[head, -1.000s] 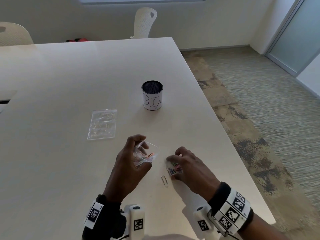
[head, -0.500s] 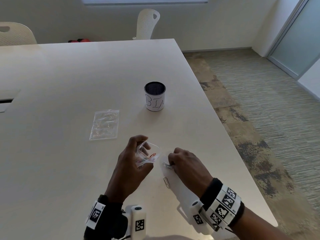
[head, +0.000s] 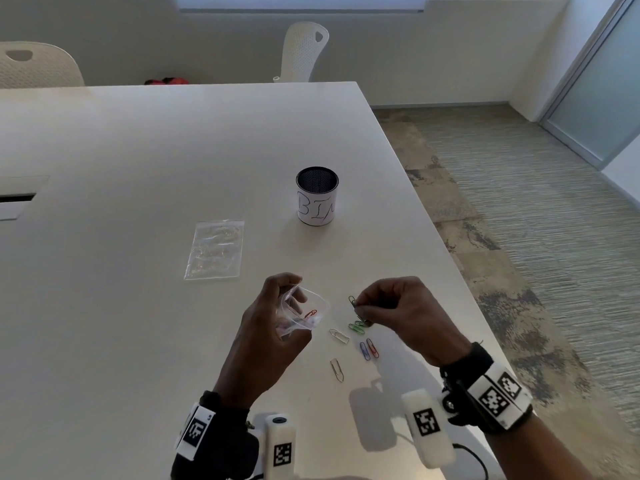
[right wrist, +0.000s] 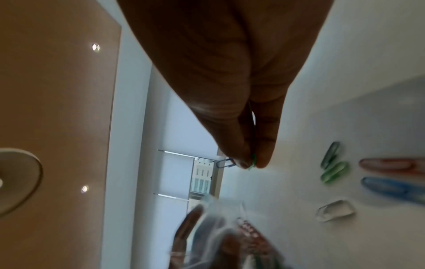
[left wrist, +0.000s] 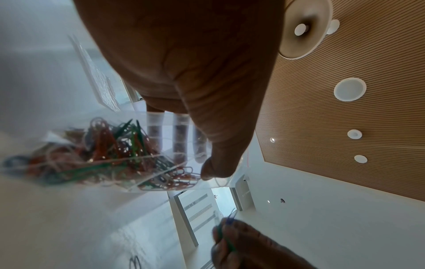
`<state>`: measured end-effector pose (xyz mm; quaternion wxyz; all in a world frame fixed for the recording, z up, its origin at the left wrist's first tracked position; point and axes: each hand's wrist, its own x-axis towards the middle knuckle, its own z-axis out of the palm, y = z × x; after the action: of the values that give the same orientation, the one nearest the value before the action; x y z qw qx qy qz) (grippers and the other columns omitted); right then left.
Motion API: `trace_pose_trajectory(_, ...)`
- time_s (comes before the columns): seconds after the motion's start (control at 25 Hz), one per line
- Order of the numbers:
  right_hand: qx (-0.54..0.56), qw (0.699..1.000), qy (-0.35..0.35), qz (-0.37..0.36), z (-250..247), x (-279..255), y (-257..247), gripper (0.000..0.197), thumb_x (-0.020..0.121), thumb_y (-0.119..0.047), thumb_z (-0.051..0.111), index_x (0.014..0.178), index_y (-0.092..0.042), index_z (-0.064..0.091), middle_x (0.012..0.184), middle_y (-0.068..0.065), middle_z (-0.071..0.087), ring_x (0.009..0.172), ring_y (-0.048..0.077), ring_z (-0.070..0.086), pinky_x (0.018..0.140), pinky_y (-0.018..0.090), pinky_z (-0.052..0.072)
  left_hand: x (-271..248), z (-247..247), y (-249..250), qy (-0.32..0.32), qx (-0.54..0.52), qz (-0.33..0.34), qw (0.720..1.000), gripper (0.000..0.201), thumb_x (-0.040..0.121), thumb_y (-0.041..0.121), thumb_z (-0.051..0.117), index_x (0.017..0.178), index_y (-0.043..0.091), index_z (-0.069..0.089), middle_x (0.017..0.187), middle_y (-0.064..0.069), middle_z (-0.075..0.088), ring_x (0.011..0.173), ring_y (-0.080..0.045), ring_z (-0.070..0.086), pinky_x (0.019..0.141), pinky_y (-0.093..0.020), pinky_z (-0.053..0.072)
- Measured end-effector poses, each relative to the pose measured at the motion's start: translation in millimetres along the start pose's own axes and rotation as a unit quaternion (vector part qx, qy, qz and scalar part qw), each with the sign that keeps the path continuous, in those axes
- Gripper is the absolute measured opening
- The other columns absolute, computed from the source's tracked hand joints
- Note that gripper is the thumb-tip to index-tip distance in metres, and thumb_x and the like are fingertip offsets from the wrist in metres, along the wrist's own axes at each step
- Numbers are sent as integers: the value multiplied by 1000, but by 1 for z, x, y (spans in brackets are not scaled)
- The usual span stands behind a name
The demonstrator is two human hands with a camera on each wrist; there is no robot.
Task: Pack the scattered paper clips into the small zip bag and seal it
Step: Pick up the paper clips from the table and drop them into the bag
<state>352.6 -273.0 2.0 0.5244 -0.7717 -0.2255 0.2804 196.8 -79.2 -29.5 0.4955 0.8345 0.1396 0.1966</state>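
Task looks well past halfway, judging by contents. The small clear plastic zip bag [head: 300, 315] sits in the left hand [head: 266, 334], fingers curled round it, mouth held open toward the right; the left wrist view shows it already stuffed w/ a tangle of red, green, blue & silver wire clips. Right hand [head: 398, 313] is just above the tabletop [head: 138, 341], thumb & fingertips pinched together on a dark blue paper clip [head: 352, 301], plus a green one per the right wrist view.

Left to do: approx. six loose clips still on the tabletop betw. the hands, i.e. green pair [head: 357, 326], two silver [head: 339, 336], one blue [head: 364, 350], one red [head: 372, 348]; then seal the zip.

Bag film is thin, glossy, crinkly. Clips are thin bent wire loops, some colour-coated.
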Motion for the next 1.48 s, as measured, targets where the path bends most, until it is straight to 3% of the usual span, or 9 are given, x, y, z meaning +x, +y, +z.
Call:
trace_pose_trajectory(0.2, 80, 995, -33, -50, 11, -9, -40, 9, 85, 1, 79, 94, 0, 78, 85, 16, 79, 74, 22, 74, 79, 30, 64, 1, 1, -2, -9, 20, 6, 1000, 70, 81, 4, 83, 133, 32, 47, 112, 16, 65, 101, -10, 66, 78, -18, 59)
trace_pose_trajectory(0.36, -102, 979, -34, -172, 35, 0, -58, 7, 85, -5, 81, 91, -10, 80, 84, 1, 80, 76, 13, 76, 78, 29, 64, 0, 0, 0, -10, 26, -7, 1000, 69, 80, 5, 84, 131, 33, 48, 110, 19, 65, 98, -5, 67, 76, -13, 56)
trace_pose_trajectory(0.48, -223, 946, -62, -227, 51, 7, -62, 10, 88, -7, 78, 93, -14, 82, 88, -3, 79, 71, 2, 69, 68, 13, 54, -1, -2, 5, -8, 9, -24, 1000, 68, 80, 3, 80, 127, 39, 48, 112, 19, 67, 95, -5, 70, 73, -14, 56)
trace_pose_trajectory(0.68, -231, 942, -61, -235, 47, 8, -67, 13, 92, -10, 76, 101, -15, 83, 94, -1, 82, 81, 5, 76, 77, 20, 61, -1, -3, 3, -5, 14, -17, 1000, 66, 79, 3, 81, 128, 34, 49, 105, 13, 68, 93, -9, 69, 73, -17, 57)
trace_pose_trajectory(0.92, -272, 955, -9, -118, 1, 6, -37, 17, 86, -23, 83, 102, -18, 79, 86, -6, 77, 77, 6, 72, 77, 26, 61, 0, 0, 0, 0, 9, 6, 1000, 68, 80, 2, 83, 132, 30, 49, 110, 14, 66, 100, -13, 66, 76, -16, 57)
trace_pose_trajectory(1.04, -389, 916, -99, -13, -4, -4, -9, 54, 81, -40, 86, 128, -22, 66, 115, -6, 67, 104, 13, 67, 93, 32, 58, 1, 2, -1, -5, 3, 8, 1000, 67, 81, 2, 83, 133, 29, 49, 110, 13, 66, 101, -15, 66, 75, -18, 58)
trace_pose_trajectory(1.16, -430, 892, -137, 4, 4, -14, 9, 77, 78, -31, 88, 146, -26, 52, 132, -6, 54, 114, 12, 57, 103, 28, 50, 2, 4, -2, -9, 2, 9, 1000, 66, 82, 3, 83, 133, 27, 49, 110, 14, 66, 101, -13, 65, 74, -13, 55)
trace_pose_trajectory(1.28, -403, 911, -81, -22, 10, -9, 21, 54, 81, -16, 85, 131, -25, 68, 121, -6, 59, 101, 12, 64, 95, 27, 54, 3, 5, -2, -13, -1, 3, 1000, 67, 81, 1, 83, 133, 27, 50, 110, 14, 66, 101, -12, 65, 74, -11, 53)
trace_pose_trajectory(1.48, -371, 927, -14, -43, 21, -4, 26, 19, 88, -17, 79, 107, -18, 79, 108, -4, 69, 96, 17, 69, 89, 29, 55, 3, 5, -1, -10, 2, 11, 1000, 65, 81, 2, 83, 133, 26, 50, 110, 13, 66, 102, -13, 65, 75, -11, 53)
